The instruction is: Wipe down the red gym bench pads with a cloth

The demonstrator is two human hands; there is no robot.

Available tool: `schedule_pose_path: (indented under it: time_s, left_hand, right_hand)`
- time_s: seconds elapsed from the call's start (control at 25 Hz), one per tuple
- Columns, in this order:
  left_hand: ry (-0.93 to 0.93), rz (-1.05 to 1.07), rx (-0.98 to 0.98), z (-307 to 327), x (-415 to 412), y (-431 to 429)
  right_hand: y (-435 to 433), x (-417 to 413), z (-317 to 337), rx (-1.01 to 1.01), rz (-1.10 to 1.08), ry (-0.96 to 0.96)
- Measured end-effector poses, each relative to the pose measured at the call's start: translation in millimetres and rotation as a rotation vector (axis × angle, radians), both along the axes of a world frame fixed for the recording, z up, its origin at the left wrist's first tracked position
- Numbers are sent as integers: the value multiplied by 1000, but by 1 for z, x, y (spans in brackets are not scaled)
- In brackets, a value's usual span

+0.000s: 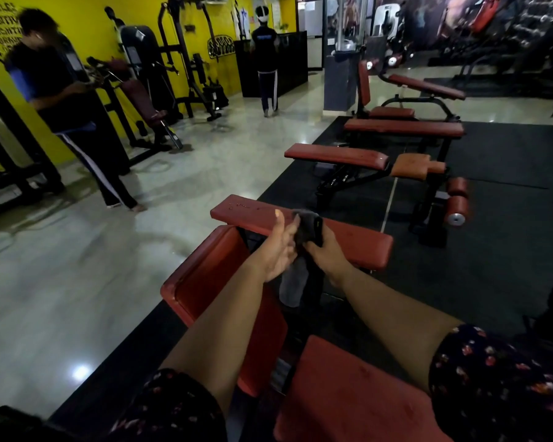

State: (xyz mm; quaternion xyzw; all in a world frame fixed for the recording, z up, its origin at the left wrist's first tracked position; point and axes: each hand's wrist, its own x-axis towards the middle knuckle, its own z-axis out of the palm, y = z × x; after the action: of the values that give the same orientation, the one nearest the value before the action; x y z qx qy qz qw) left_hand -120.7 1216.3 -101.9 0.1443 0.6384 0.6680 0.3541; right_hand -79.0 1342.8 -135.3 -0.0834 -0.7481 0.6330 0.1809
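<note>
Over the near red bench pads (359,245), the grey cloth (296,287) hangs limp between both hands. It looks soft and light, and is probably best bunched into a palm-sized wad. The right hand (326,255) curls around its upper part. The left hand (280,250) lies against it with straight fingers, both forearms stretched forward.

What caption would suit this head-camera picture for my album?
The right hand grips a grey cloth, left hand flat against it, over a red bench pad.

Two bare forearms (217,333) out of dark, elbow-length sleeves (492,378) printed with small red-and-pink flowers.
</note>
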Motion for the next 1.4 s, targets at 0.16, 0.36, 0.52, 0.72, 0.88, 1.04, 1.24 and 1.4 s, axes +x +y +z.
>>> schedule_pose_path:
  time_s: [0.16,0.36,0.52,0.72,0.88,1.04,1.24,1.4]
  left_hand:
    - [384,251,-206,-4,-5,0]
    - [559,11,-441,3,-17,-3]
    - [690,94,-575,6,-23,-1]
    - [654,239,-551,1,-19,-11]
    - [805,238,-602,-10,-8,-28]
    - [973,365,-691,-31,2,-74]
    - [965,595,-994,-66,3,-177]
    - [886,591,-1037,-70,-10,-224]
  right_hand:
    - [17,3,6,-273,-105,-132]
    - [24,12,9,-365,183,-280]
    - [27,18,2,-356,271,-288]
    - [33,18,-14,-165,489,-384]
    - [22,7,-16,-97,488,-397]
    - [-3,-4,-24,-24,458,-419]
    - [-48,-22,-22,213,445,-408]
    - [-93,-50,-13,581,497,-297]
